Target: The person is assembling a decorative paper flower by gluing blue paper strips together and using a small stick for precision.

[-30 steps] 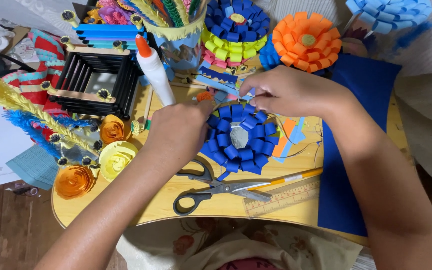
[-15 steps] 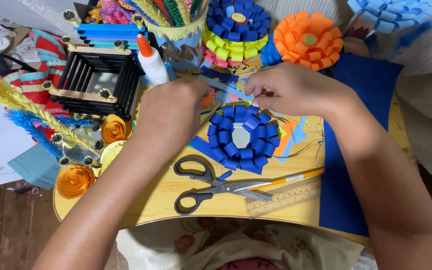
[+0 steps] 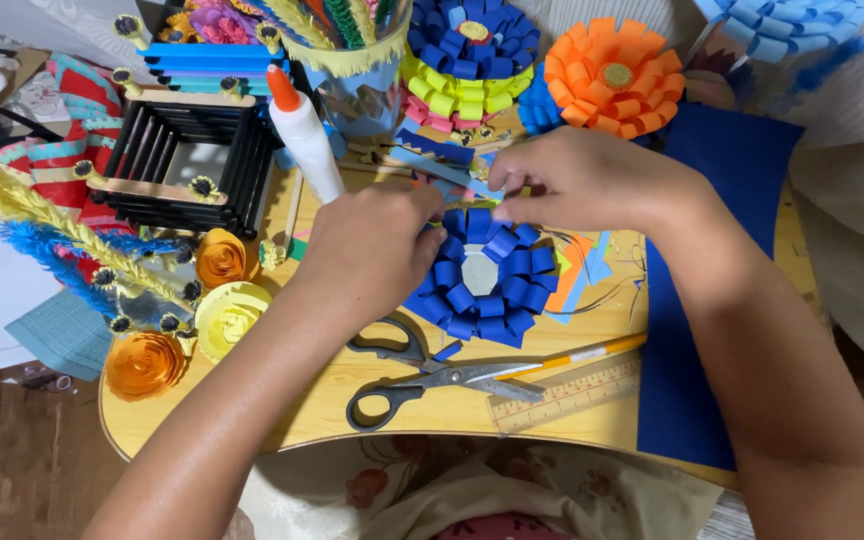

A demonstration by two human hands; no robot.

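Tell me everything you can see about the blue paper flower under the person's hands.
The blue paper flower lies flat on the wooden table. It looks made of dark blue paper strips bent into loops, set in rings around a bare pale grey centre. The left hand rests on its left edge, covering some loops. The right hand pinches at its top edge. The black-handled scissors lie just below it, and a small loose blue scrap sits by its lower edge.

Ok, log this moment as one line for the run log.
left hand: on blue paper flower | right hand: pinching a loop at its top edge | scissors: open on table, untouched | glue bottle: upright
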